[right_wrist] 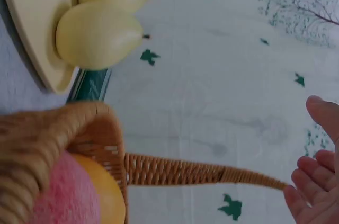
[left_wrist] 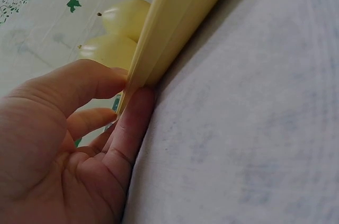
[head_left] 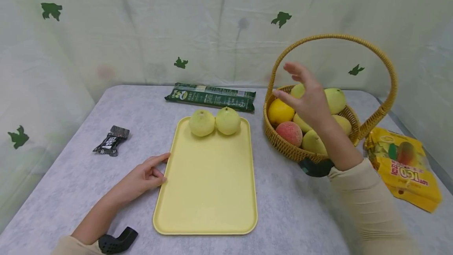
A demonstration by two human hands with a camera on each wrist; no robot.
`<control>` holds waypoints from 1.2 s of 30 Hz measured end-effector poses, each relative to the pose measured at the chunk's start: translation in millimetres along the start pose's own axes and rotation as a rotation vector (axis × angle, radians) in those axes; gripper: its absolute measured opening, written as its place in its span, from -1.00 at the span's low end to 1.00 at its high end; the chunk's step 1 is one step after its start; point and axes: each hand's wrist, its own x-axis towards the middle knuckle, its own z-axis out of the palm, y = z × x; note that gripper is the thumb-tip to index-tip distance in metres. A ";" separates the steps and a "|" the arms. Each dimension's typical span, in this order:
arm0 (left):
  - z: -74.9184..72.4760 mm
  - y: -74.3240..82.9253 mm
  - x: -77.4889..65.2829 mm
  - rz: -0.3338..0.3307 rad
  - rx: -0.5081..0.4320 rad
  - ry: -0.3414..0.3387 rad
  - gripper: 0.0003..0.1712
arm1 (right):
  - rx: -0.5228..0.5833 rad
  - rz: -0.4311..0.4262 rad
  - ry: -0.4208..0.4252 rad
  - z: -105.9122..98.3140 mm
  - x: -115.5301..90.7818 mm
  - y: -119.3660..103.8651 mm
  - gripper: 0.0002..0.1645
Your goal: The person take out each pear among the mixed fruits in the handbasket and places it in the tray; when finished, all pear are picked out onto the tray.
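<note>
My left hand [head_left: 145,176] pinches the left edge of a pale yellow tray [head_left: 209,192]; the left wrist view shows the tray rim [left_wrist: 175,23] between thumb and fingers. Two pale green pears, a left one [head_left: 202,123] and a right one [head_left: 228,121], sit side by side at the tray's far end. My right hand [head_left: 311,97] hovers above a wicker basket [head_left: 283,148], fingers spread and holding nothing. Inside the basket are a pink peach [head_left: 289,133], a yellow-orange fruit [head_left: 280,112] and several pale green or yellow fruits, partly hidden by that hand.
The basket's tall arched handle [head_left: 332,36] rises around the right hand. A dark green packet [head_left: 212,97] lies behind the tray. At the left is a small black wrapped packet [head_left: 111,141]. A yellow bag [head_left: 407,168] lies right of the basket.
</note>
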 end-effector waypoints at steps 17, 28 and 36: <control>1.2 -1.1 -0.1 0.035 -0.001 0.002 -0.26 | 0.040 0.339 -0.022 -19.4 12.5 73.9 -0.12; 1.8 1.2 -0.7 0.004 -0.005 0.005 -0.24 | 0.043 0.470 -0.183 -21.0 6.5 93.2 -0.07; 1.5 1.7 -0.7 0.005 -0.012 0.006 -0.24 | 0.025 0.513 -0.257 -20.3 6.7 101.8 -0.10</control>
